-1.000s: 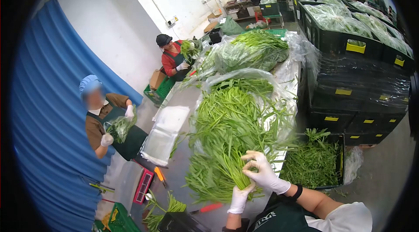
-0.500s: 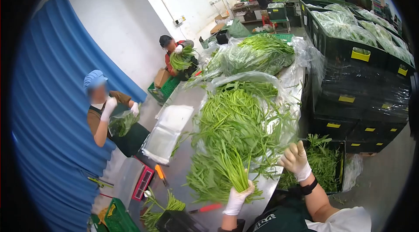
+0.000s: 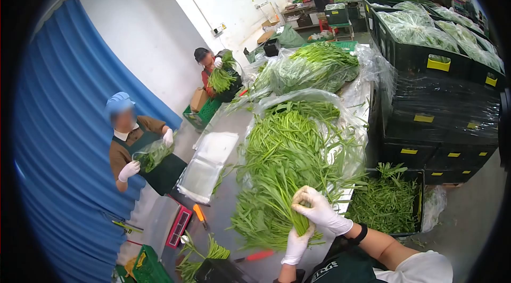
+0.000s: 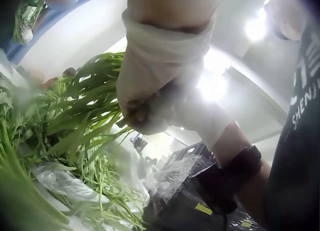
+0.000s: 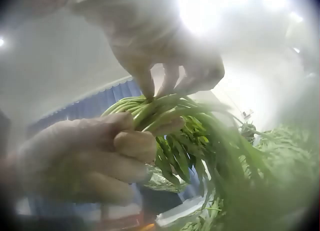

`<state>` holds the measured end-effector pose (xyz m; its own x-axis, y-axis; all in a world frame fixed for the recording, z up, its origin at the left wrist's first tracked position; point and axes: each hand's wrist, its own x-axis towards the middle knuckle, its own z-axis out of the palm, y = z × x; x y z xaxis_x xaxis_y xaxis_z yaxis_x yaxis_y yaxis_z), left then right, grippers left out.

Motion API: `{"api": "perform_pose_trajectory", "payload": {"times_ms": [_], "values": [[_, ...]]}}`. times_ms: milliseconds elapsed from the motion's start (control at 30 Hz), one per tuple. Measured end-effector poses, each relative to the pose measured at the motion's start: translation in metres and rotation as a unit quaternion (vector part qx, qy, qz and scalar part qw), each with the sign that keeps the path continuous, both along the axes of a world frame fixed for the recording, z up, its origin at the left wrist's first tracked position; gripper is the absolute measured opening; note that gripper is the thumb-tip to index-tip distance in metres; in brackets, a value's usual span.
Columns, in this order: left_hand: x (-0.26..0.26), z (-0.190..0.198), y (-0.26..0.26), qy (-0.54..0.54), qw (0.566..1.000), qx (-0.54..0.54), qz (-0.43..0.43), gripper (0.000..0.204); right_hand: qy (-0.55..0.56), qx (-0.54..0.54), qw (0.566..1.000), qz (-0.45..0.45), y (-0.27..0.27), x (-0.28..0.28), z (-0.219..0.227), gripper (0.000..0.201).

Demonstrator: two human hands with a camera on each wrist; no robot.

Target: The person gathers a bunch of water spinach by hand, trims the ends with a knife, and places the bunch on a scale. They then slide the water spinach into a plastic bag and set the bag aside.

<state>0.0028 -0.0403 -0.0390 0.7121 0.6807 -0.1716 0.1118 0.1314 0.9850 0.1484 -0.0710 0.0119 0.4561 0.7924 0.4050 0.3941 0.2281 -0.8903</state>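
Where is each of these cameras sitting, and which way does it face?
Head: worn on the person's head, looking forward and down at the table; left hand, right hand, forearms and apron show.
Left wrist: worn there, looking at that hand's work, ceiling lights behind; both hands and the apron show.
Right wrist: worn there, looking at that hand's work, a blue curtain behind; both hands show.
Shared: head and right wrist both show the left hand gripping the greens.
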Motion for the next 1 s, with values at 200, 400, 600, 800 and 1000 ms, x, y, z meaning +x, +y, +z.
{"api": "perform_pose_trajectory", "payload": {"times_ms": [200, 400, 600, 800, 1000], "values": [[0.004, 0.008, 0.007, -0.107, 0.988, -0.094, 0.056, 0.010, 0.261, -0.118, 0.932, 0.224, -0.026, 0.002, 0.004, 0.014], [-0.004, 0.016, 0.021, -0.102, 0.992, -0.060, 0.034, 0.028, 0.488, 0.270, 0.590, 0.584, -0.065, 0.050, -0.012, 0.015], [0.028, 0.035, 0.023, 0.198, 0.785, 0.583, 0.064, 0.026, 0.230, -0.063, 0.962, 0.136, -0.018, 0.000, -0.031, 0.049], [0.026, 0.014, 0.006, 0.295, 0.736, 0.609, -0.017, 0.049, 0.676, -0.079, 0.730, 0.058, 0.005, -0.015, -0.059, 0.035], [-0.021, 0.005, 0.034, 0.089, 0.993, 0.074, -0.002, 0.038, 0.716, -0.042, 0.665, 0.209, -0.007, 0.019, -0.122, 0.036]]}}
